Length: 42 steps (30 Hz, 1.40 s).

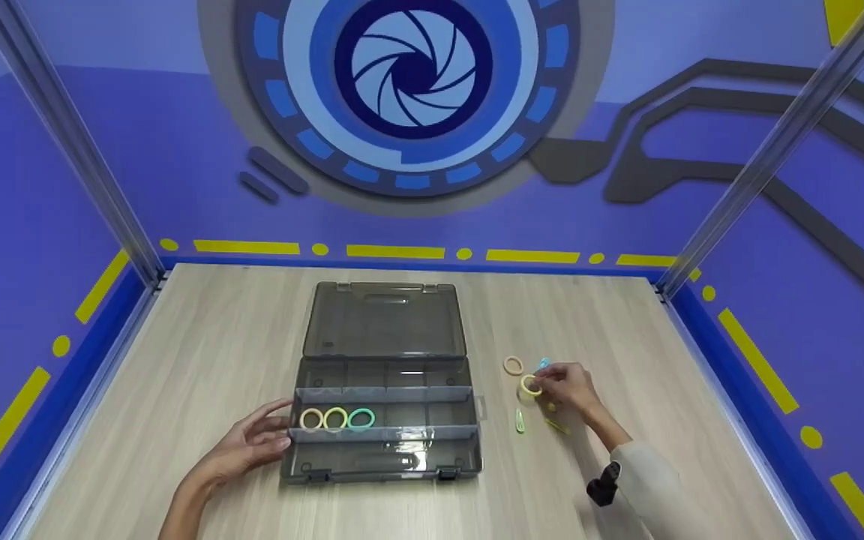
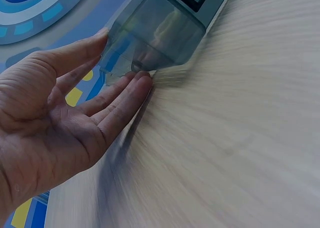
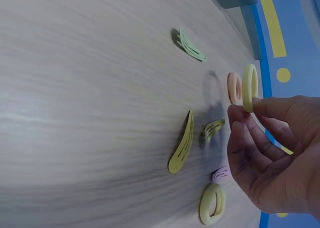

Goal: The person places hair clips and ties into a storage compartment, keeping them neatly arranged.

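In the head view, the hands are well apart. At the box's (image 1: pixel 383 478) 3 o'clock, the right hand (image 1: pixel 568 384) pinches a yellow ring (image 1: pixel 522 385) over the desk (image 1: pixel 199 337). The left hand (image 1: pixel 246 444) lies between 8 and 9 o'clock, fingers loosely extended against the side wall. Three rings (image 1: pixel 361 427) occupy the middle row's 9 o'clock end; the lid (image 1: pixel 385 319) lies back at 12.

In the left wrist view, thumb and fingertips touch the box corner at the hand's 1 o'clock; light contact should be enough to steady it. The box looks like smooth, smoky, see-through plastic.

In the right wrist view, the ring stands edge-on at 11 o'clock, clear of the desk. Gripping just the rim should avoid twisting the matte, probably springy band. Flat, slotted, teardrop-shaped clips lie nearby: green (image 3: pixel 191 48) towards 10–11, olive (image 3: pixel 182 147) at 9.
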{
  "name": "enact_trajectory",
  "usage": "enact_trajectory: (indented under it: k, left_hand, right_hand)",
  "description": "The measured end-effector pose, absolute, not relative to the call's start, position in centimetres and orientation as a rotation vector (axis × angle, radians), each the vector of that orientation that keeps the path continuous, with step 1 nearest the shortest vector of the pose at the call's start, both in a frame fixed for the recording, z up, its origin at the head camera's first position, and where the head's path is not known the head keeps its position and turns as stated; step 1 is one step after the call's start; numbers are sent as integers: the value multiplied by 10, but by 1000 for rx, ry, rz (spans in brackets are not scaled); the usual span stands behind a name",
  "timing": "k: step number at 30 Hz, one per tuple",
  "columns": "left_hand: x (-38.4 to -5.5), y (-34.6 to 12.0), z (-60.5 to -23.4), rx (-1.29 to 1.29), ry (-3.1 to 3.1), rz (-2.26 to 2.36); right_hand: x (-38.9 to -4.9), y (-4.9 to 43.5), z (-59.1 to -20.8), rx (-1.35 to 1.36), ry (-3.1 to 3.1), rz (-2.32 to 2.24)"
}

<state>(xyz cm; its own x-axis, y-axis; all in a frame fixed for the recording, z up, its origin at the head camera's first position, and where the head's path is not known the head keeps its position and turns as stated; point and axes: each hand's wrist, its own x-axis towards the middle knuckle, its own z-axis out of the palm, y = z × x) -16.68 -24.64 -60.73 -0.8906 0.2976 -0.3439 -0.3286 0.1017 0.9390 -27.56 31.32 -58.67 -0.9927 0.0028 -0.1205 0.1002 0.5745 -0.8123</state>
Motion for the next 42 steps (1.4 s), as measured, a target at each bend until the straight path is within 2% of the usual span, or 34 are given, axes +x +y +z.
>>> enact_trajectory:
  k: [7,15,42]
  left_hand:
    - [-166,-246,-608,-67,1952,1818]
    - [-166,-246,-608,-63,1950,1827]
    - [-166,-246,-606,-29,1940,1840]
  right_hand:
    - [-273,312,-582,135,2543,-1473]
    - [-269,305,-572,-29,2368,-1601]
    - [-260,266,-562,-155,2090,-1700]
